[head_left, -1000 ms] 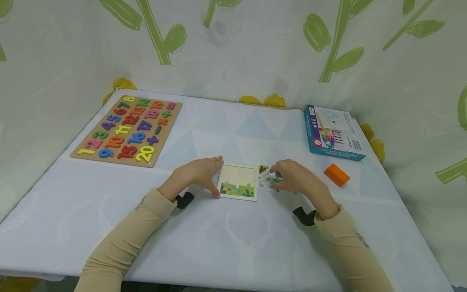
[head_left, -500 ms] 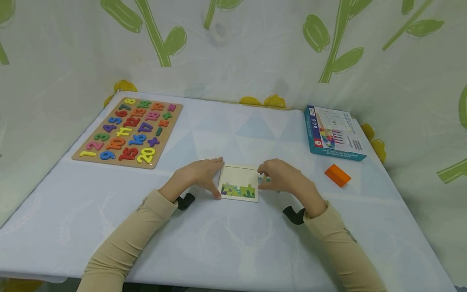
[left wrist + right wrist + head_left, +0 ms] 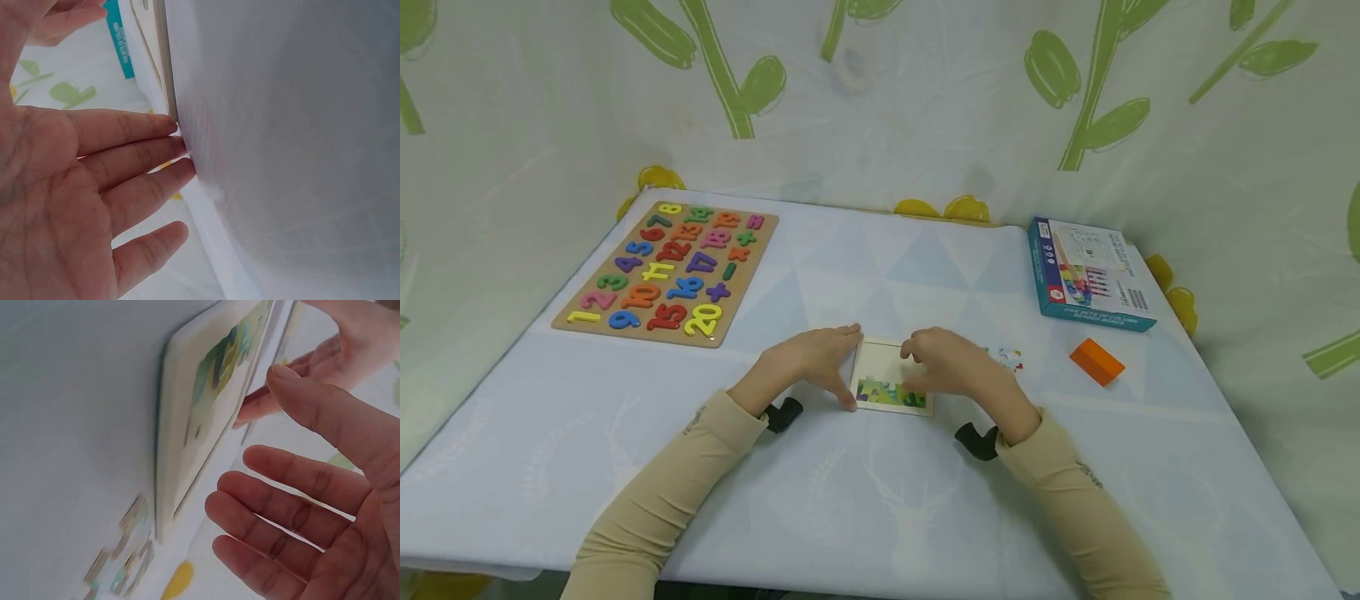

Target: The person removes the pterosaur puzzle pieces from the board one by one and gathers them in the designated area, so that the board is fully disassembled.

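Note:
A small wooden jigsaw tray [image 3: 887, 343] lies mid-table, with green pieces [image 3: 891, 392] fitted along its near side and bare wood behind them. My left hand [image 3: 808, 360] rests at the tray's left edge, thumb at the near corner. In the left wrist view its fingers [image 3: 137, 131] are extended, the fingertips at the tray's edge. My right hand [image 3: 951, 362] is over the tray's right part, thumb and fingers apart with nothing seen between them. Loose jigsaw pieces [image 3: 1009, 358] lie to the right, partly behind this hand; the right wrist view shows jigsaw pieces [image 3: 128, 550] beside the tray.
A number puzzle board [image 3: 730, 275] lies at the back left. At the back right is a blue and white box [image 3: 1090, 275], with an orange block [image 3: 1097, 362] in front of it. The white tablecloth [image 3: 850, 500] runs to the near table edge.
My right hand has moved left from the loose jigsaw pieces to over the tray, uncovering some of those pieces. My left hand stays at the tray's edge.

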`<state>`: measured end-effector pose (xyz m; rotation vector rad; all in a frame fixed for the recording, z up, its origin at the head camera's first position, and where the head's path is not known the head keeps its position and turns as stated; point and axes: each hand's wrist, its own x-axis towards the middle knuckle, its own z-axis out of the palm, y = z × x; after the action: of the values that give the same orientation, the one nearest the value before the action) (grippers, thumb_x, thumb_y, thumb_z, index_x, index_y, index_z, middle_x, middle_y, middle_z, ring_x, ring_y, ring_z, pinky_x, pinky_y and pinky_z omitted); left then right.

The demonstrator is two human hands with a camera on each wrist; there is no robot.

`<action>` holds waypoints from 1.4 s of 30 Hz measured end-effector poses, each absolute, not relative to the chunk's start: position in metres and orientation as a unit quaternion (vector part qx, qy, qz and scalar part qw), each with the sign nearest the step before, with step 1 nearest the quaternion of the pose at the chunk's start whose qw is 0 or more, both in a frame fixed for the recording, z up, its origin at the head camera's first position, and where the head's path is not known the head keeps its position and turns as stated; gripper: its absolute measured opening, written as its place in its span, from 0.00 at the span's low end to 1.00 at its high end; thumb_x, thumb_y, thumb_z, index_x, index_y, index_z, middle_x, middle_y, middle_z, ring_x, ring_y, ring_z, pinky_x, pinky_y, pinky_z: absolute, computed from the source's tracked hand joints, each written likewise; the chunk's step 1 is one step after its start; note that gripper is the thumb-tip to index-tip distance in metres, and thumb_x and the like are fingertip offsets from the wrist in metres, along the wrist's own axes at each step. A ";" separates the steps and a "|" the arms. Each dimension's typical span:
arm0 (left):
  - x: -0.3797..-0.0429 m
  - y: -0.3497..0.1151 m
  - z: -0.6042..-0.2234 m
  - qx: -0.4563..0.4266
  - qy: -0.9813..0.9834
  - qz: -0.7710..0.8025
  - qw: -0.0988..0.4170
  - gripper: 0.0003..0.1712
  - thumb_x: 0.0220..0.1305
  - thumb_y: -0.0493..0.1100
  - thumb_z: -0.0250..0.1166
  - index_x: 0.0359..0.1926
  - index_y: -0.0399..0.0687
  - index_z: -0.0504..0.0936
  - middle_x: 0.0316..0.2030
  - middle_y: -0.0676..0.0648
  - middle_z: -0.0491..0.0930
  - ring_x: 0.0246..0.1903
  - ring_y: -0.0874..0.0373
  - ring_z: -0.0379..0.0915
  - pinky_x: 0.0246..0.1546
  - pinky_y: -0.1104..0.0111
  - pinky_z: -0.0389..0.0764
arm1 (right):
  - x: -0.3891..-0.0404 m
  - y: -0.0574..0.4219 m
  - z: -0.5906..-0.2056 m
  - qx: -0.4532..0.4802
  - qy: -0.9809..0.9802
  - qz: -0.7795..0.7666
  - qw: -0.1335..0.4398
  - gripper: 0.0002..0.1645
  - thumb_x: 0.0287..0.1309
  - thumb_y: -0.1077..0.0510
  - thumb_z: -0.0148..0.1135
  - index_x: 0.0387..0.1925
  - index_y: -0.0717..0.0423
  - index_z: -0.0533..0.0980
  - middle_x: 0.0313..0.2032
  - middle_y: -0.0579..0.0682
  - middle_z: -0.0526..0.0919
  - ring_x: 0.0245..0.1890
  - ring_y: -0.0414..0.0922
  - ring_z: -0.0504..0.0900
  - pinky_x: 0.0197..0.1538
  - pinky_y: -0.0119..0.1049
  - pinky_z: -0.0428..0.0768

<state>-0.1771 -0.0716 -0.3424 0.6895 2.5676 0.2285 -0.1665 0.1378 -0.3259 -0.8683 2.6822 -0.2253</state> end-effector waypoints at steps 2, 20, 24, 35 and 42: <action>-0.177 -0.072 -0.342 0.255 0.935 0.081 0.232 0.63 0.44 0.60 0.76 0.73 0.37 0.53 0.75 0.40 0.49 0.73 0.45 0.49 0.72 0.53 0.59 | -0.167 0.132 -0.327 -0.312 0.934 -0.074 0.156 0.26 0.53 0.50 0.70 0.50 0.60 0.79 0.44 0.53 0.84 0.42 0.45 0.81 0.46 0.37 0.82; -0.178 -0.074 -0.341 0.271 0.930 0.091 0.231 0.64 0.45 0.61 0.76 0.73 0.37 0.52 0.75 0.40 0.49 0.74 0.46 0.48 0.73 0.54 0.57 | -0.166 0.099 -0.342 -0.416 0.890 -0.096 0.160 0.09 0.54 0.56 0.69 0.37 0.56 0.85 0.30 0.47 0.82 0.29 0.40 0.73 0.34 0.30 0.73; -0.178 -0.074 -0.342 0.271 0.930 0.088 0.230 0.64 0.44 0.61 0.76 0.73 0.37 0.53 0.75 0.40 0.49 0.74 0.47 0.48 0.73 0.55 0.57 | -0.165 0.097 -0.342 -0.419 0.886 -0.108 0.167 0.07 0.53 0.59 0.69 0.35 0.58 0.84 0.25 0.47 0.81 0.25 0.38 0.71 0.30 0.28 0.71; -0.178 -0.074 -0.341 0.273 0.930 0.082 0.232 0.64 0.45 0.61 0.76 0.73 0.37 0.53 0.75 0.40 0.49 0.74 0.46 0.48 0.72 0.54 0.58 | -0.165 0.097 -0.342 -0.385 0.892 -0.127 0.201 0.11 0.54 0.59 0.68 0.39 0.59 0.79 0.28 0.48 0.79 0.26 0.39 0.72 0.32 0.30 0.73; -0.177 -0.074 -0.340 0.269 0.930 0.085 0.234 0.64 0.44 0.61 0.76 0.73 0.37 0.53 0.75 0.40 0.49 0.74 0.46 0.48 0.72 0.54 0.58 | -0.165 0.096 -0.343 -0.380 0.893 -0.133 0.200 0.13 0.54 0.58 0.69 0.41 0.59 0.80 0.25 0.47 0.76 0.23 0.39 0.69 0.29 0.28 0.69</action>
<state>-0.1773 -0.0737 -0.3400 0.7384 2.5534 0.2336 -0.1654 0.0965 -0.3430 -1.0611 2.4971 -0.3711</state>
